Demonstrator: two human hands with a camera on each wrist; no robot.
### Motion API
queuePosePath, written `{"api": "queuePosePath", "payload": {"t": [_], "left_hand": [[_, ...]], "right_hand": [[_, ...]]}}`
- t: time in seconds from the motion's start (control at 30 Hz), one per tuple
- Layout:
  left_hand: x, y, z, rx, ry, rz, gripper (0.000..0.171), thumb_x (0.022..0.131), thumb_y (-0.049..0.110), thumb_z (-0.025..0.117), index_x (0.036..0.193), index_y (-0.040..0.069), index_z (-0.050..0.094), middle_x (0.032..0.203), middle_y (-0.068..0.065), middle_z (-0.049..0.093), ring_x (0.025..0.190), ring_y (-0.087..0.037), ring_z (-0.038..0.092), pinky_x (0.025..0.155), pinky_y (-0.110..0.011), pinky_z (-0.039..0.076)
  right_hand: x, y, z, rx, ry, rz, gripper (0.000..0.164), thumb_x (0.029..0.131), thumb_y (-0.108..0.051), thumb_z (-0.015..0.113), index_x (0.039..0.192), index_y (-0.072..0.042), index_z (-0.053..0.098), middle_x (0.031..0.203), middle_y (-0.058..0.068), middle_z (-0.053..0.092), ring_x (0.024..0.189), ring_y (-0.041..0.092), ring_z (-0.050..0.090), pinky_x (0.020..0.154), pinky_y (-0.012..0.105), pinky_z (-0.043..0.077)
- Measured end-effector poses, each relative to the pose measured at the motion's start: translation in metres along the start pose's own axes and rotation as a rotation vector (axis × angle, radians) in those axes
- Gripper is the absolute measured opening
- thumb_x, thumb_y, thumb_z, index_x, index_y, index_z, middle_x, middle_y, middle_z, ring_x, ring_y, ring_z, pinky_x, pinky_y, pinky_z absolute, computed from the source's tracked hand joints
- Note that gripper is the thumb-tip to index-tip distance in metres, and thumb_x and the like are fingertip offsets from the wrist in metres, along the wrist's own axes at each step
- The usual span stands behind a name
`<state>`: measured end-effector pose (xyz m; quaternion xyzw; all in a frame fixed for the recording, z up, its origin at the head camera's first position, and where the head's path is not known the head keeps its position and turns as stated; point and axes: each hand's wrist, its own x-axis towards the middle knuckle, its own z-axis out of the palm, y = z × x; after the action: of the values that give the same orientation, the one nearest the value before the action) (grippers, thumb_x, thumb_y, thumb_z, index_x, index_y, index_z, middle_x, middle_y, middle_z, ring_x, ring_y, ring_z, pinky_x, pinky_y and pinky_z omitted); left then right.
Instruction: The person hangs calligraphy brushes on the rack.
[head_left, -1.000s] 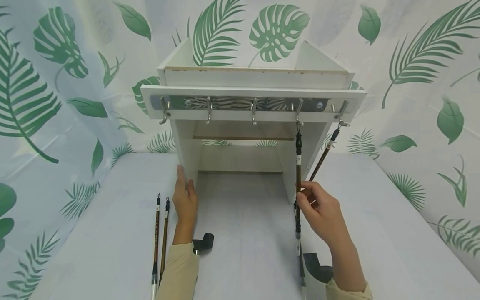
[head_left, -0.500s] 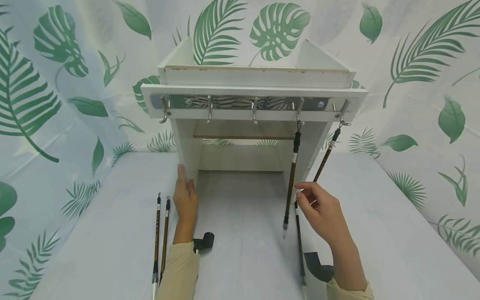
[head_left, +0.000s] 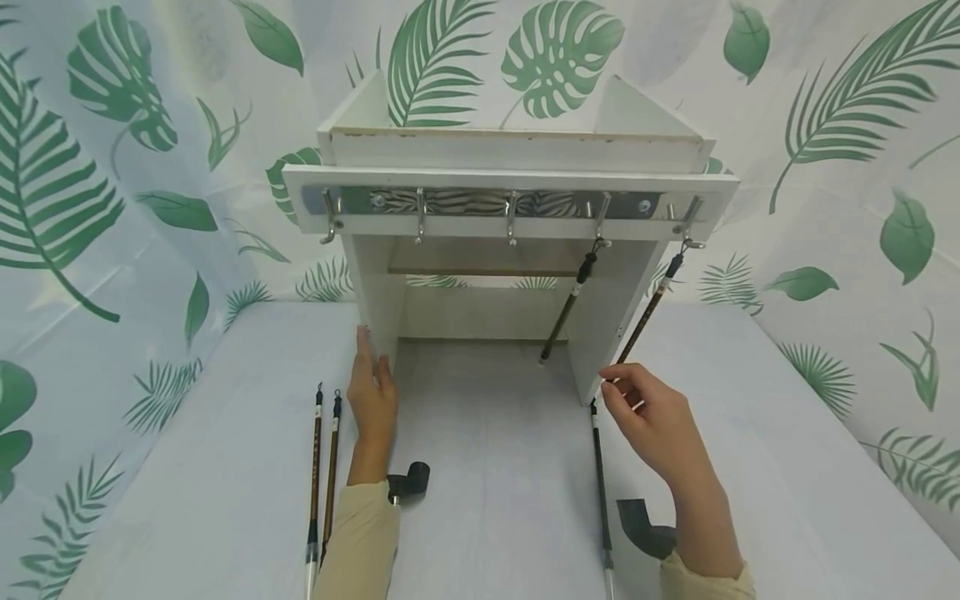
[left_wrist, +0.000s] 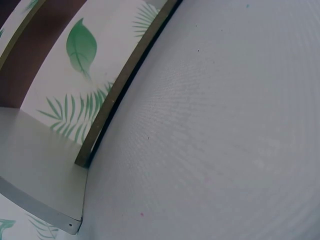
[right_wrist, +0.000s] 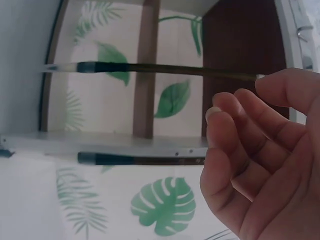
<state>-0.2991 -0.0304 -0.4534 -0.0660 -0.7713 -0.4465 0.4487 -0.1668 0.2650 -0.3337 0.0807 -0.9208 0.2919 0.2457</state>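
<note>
A calligraphy brush (head_left: pixel 566 308) hangs by its loop from the fourth hook of the hook rail (head_left: pixel 472 202). It tilts, its tip pointing back into the white shelf unit (head_left: pixel 525 152). A second brush (head_left: pixel 649 310) hangs from the rightmost hook. My right hand (head_left: pixel 648 425) is just below it, beside the unit's right panel, fingers loosely bent and holding nothing; the right wrist view shows the hanging brush (right_wrist: pixel 165 69) apart from the fingertips. My left hand (head_left: pixel 372 408) rests against the left panel with fingers extended. The left wrist view shows no hand.
Two brushes (head_left: pixel 315 467) lie side by side left of my left forearm. Another brush (head_left: pixel 602 483) lies on the white tabletop (head_left: pixel 487 517) at the right. Three hooks on the left of the rail carry nothing. A leaf-patterned curtain (head_left: pixel 832 208) surrounds the table.
My right hand has let go of the brush on the fourth hook. That brush has swung left and back into the unit. My left hand has stayed in place.
</note>
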Motion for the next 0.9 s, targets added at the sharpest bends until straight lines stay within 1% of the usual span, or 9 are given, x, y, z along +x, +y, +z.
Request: {"api": "queuePosePath", "payload": {"t": [0.3,0.63,0.9], "left_hand": [[0.000,-0.002,0.000,0.004,-0.016,-0.001,0.048,0.093,0.004,0.049,0.139,0.001,0.034,0.127,-0.024,0.051,0.117,-0.036,0.050,0.095,-0.047,0.043],[0.000,-0.002,0.000,0.001,-0.021,-0.011,0.051,0.092,0.003,0.049,0.140,0.003,0.033,0.129,-0.023,0.050,0.119,-0.035,0.049,0.097,-0.046,0.042],[0.000,-0.002,0.000,-0.005,-0.019,-0.003,0.050,0.092,0.003,0.049,0.139,0.002,0.033,0.129,-0.023,0.050,0.119,-0.035,0.049,0.097,-0.045,0.042]], "right_hand": [[0.001,0.004,-0.002,-0.032,-0.044,0.065,0.016,0.088,-0.010,0.054,0.102,-0.005,0.061,0.074,0.001,0.061,0.062,0.006,0.050,0.055,0.020,0.045],[0.002,0.007,-0.001,-0.031,-0.105,0.118,0.018,0.091,-0.015,0.052,0.104,-0.006,0.060,0.078,0.003,0.062,0.066,0.015,0.053,0.055,0.023,0.044],[0.003,0.012,0.000,-0.054,-0.212,0.210,0.022,0.092,-0.021,0.048,0.107,-0.007,0.058,0.086,0.009,0.063,0.069,0.017,0.053,0.054,0.026,0.041]]}}
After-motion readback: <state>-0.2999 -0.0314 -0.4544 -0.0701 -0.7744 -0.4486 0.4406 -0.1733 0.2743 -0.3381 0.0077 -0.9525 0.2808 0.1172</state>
